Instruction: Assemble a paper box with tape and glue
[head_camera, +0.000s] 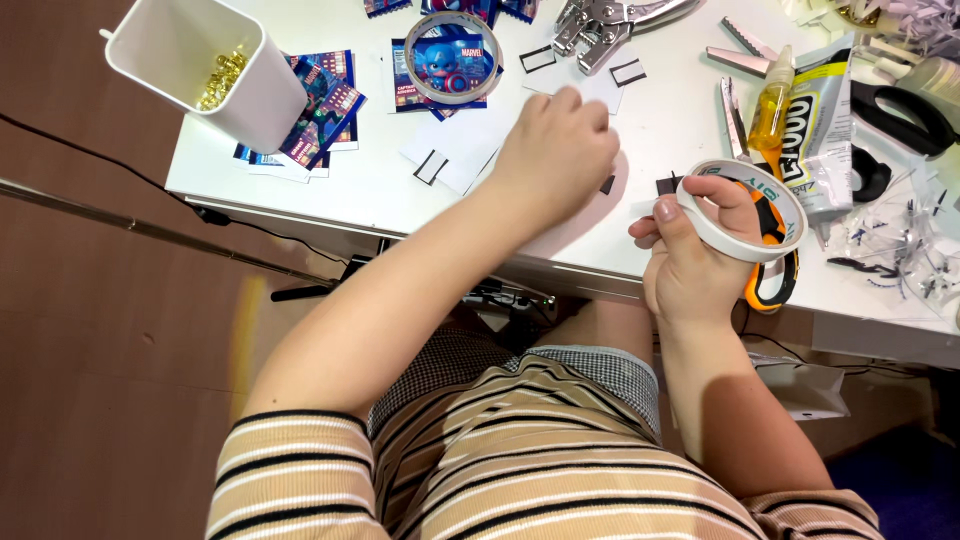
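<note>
On the white table (380, 190), blue printed cards (325, 105) lie fanned beside a white square bin (200, 65) holding small gold clips, and another blue card with a red patch sits under a clear tape ring (452, 57) near the far edge. A grey glue tube (822, 130) with black lettering and a small yellow bottle (772, 108) lie to the right. The right hand (695, 255) is curled around a white roll of tape (745, 210), thumb pressed on its outer rim and fingers through the hole, held just over the table's near edge. The left hand (555, 150) rests palm down, fingers loosely bent, on white paper pieces (455, 150) with black-edged tabs; whether it pinches anything is hidden beneath the knuckles. An orange-handled cutter (770, 285) lies under the roll, with black scissors (900, 115) and a metal punch (600, 25) farther off.
</note>
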